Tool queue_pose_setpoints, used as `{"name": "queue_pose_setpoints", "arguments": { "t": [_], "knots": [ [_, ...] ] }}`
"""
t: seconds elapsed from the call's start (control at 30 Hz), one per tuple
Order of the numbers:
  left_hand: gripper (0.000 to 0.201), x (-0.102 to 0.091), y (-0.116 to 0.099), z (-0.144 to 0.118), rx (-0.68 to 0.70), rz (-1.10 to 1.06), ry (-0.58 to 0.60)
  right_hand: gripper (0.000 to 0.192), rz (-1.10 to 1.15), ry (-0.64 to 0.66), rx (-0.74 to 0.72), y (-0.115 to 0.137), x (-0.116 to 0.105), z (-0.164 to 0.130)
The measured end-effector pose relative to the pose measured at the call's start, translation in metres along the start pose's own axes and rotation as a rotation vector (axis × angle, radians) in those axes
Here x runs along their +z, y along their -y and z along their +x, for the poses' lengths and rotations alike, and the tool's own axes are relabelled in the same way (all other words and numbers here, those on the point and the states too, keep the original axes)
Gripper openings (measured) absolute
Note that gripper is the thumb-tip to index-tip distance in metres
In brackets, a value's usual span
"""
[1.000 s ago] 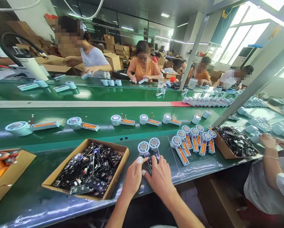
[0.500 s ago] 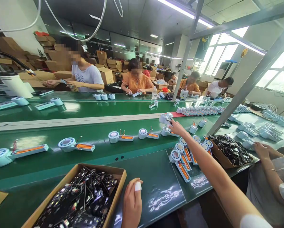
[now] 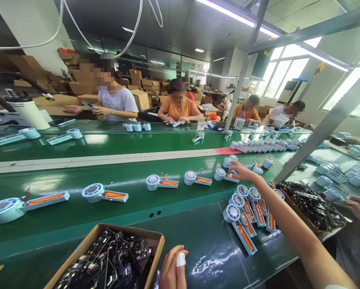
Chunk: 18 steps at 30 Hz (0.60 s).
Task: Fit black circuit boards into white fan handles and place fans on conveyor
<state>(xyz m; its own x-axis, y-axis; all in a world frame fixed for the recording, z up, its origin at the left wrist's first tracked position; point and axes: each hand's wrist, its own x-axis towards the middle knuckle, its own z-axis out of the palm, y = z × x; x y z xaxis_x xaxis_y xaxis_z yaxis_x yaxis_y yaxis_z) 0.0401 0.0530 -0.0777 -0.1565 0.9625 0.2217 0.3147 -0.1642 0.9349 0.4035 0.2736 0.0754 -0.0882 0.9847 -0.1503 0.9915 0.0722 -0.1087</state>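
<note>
On the green belt, a light-blue handheld fan lies on its side with an orange-lined, uncovered handle. My right hand is over the end of that handle, fingers apart; its fingertips partly cover it, and whether they touch is unclear. Two more round fan heads stand just behind. My left hand rests at the table's near edge beside a cardboard box of black circuit boards. Its fingers are curled together, one with a white wrap, and no object shows in them.
Several open fans lie grouped on the table under my right forearm. Another box of black parts stands at the right, near a co-worker's hand. A slanted metal post crosses the right side. People sit across the belt.
My right hand has drawn back from the rear fan heads toward the nearer fan's handle. The view has shifted, so most things appear farther right and lower. My left hand stays by the box.
</note>
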Motion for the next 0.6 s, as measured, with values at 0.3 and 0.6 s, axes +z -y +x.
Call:
{"name": "queue_pose_setpoints", "arguments": {
  "t": [0.3,0.6],
  "knots": [
    [0.041,-0.004,-0.009,0.002,-0.004,-0.04,0.038,0.044,0.083,0.121,-0.222,0.083,0.033,0.041],
    [0.042,-0.004,-0.016,0.006,0.062,0.007,0.033,0.034,0.202,-0.033,-0.258,0.198,0.06,0.098]
  ]
}}
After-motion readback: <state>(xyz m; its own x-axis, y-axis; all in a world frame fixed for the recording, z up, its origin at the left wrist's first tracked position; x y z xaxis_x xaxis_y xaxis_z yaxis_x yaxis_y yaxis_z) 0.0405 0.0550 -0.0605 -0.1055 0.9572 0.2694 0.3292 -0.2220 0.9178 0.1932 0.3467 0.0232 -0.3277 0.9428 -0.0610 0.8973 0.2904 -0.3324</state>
